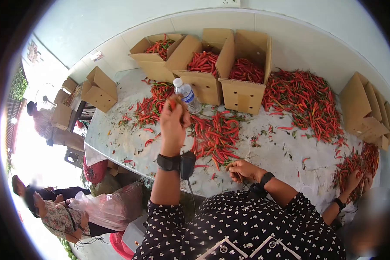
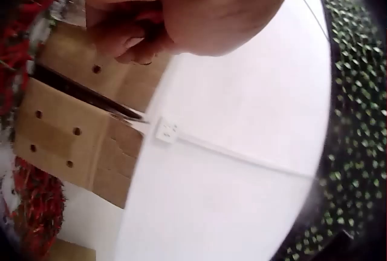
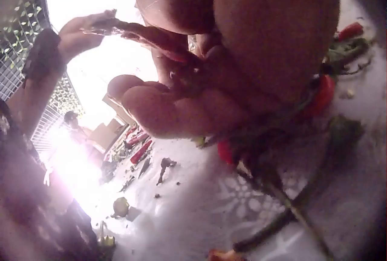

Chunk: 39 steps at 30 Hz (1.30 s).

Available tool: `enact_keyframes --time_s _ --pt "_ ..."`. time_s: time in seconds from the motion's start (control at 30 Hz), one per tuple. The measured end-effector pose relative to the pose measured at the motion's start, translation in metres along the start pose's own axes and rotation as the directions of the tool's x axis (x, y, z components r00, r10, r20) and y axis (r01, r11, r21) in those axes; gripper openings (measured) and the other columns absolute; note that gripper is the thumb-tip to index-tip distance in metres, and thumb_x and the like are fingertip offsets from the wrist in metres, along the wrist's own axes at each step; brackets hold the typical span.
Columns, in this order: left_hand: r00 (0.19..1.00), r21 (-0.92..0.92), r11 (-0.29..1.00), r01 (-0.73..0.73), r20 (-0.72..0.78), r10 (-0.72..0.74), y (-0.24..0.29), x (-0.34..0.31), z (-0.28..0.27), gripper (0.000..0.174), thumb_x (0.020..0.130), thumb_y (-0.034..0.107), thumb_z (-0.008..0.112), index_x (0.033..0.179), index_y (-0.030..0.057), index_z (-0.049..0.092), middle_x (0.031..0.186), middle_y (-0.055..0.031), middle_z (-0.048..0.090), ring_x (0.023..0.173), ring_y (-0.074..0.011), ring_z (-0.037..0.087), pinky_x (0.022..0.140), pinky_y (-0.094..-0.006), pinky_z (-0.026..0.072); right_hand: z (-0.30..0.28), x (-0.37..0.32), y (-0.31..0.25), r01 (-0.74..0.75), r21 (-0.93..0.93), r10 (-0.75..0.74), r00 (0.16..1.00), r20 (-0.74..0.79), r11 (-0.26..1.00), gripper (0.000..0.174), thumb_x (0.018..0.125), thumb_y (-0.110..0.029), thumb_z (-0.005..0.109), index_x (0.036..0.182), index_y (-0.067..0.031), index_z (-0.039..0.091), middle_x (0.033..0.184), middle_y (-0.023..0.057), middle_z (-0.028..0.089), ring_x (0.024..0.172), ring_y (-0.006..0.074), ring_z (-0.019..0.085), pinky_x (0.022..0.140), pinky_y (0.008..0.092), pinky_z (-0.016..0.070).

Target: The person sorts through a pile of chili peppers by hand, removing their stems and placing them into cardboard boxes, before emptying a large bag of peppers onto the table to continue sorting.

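My left hand (image 1: 174, 123) is raised over the table beside a water bottle (image 1: 187, 96), its fingers curled round a bit of red chili pepper (image 1: 172, 104). In the left wrist view the curled fingers (image 2: 130, 40) mostly hide what they hold. Low at the table's near side, my right hand (image 1: 243, 170) pinches a thin, shriveled chili (image 3: 142, 36) between thumb and finger. Just beyond it spreads a loose pile of red chilies (image 1: 214, 136). Under the right hand, in its wrist view, lie a green stem (image 3: 296, 209) and bits of red pepper.
Three cardboard boxes of chilies (image 1: 242, 91) stand along the wall. A large chili heap (image 1: 303, 104) lies to their right, near more cartons (image 1: 366, 108). Another person's hands (image 1: 355, 180) work in chilies at far right. People and a pink plastic sack (image 1: 117, 208) are at left.
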State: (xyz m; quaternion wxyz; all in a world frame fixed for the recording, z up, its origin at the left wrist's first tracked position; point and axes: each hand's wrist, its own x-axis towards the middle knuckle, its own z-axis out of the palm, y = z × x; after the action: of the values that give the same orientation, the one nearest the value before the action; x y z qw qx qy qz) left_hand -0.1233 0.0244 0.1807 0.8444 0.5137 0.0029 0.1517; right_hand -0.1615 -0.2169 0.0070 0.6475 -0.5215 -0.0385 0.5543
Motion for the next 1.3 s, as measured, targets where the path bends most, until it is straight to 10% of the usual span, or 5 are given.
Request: enact_keyframes --time_s 0.57,0.7,0.8,0.97,1.3 --pt "0.822 -0.013 0.827 0.562 0.122 -0.557 -0.078 -0.072 -0.016 0.03 0.089 0.008 0.042 0.119 0.0049 0.042 0.088 -0.0028 0.053 0.067 -0.0092 0.047 0.053 -0.022 0.0367 0.022 0.005 -0.056 0.306 0.21 -0.244 0.93 -0.275 0.928 0.03 0.093 -0.035 0.041 0.104 -0.0094 0.054 0.092 0.0008 0.054 0.084 0.0114 0.049 0.08 0.0295 0.0396" --pt "0.861 0.184 0.879 0.44 0.193 -0.471 -0.097 -0.066 -0.012 0.039 0.085 0.004 0.044 0.124 0.0024 0.039 0.102 -0.0068 0.052 0.078 -0.013 0.052 0.062 -0.0254 0.0425 0.044 0.006 -0.065 0.471 -0.22 -0.519 0.748 -0.413 0.854 0.032 0.09 -0.042 0.045 0.098 -0.0127 0.055 0.092 -0.0011 0.052 0.088 0.0106 0.047 0.082 0.032 0.0361" --pt "0.886 0.736 0.66 -0.151 0.397 -0.239 -0.104 -0.079 0.017 0.042 0.084 0.006 0.046 0.124 -0.0014 0.038 0.11 -0.0122 0.052 0.09 -0.0218 0.056 0.075 -0.0303 0.046 0.02 0.008 -0.037 0.397 0.604 -0.231 0.913 -0.336 0.692 0.028 0.09 -0.04 0.046 0.089 -0.0133 0.055 0.074 0.0034 0.055 0.071 0.0185 0.056 0.069 0.0343 0.0459" --pt "0.77 0.659 0.622 -0.422 0.623 -0.139 -0.109 -0.08 0.018 0.03 0.074 0.004 0.051 0.103 -0.0013 0.054 0.105 -0.0206 0.056 0.101 -0.0364 0.053 0.086 -0.0372 0.0431 0.028 -0.029 -0.021 0.504 0.632 -0.126 0.83 -0.544 0.589 0.032 0.09 -0.04 0.046 0.084 -0.0105 0.056 0.061 0.001 0.049 0.059 0.0142 0.053 0.058 0.0333 0.0471" --pt "0.729 0.802 0.222 -0.555 0.597 -0.335 -0.144 -0.073 -0.038 0.033 0.071 0.007 0.057 0.104 0.0087 0.058 0.1 -0.0116 0.055 0.086 -0.0308 0.058 0.071 -0.039 0.0488 0.029 -0.001 0.014 0.108 -0.695 -0.6 0.61 -0.518 0.711 0.032 0.073 -0.026 0.067 0.089 -0.0011 0.055 0.068 0.0134 0.059 0.06 0.0259 0.057 0.057 0.0383 0.0447"
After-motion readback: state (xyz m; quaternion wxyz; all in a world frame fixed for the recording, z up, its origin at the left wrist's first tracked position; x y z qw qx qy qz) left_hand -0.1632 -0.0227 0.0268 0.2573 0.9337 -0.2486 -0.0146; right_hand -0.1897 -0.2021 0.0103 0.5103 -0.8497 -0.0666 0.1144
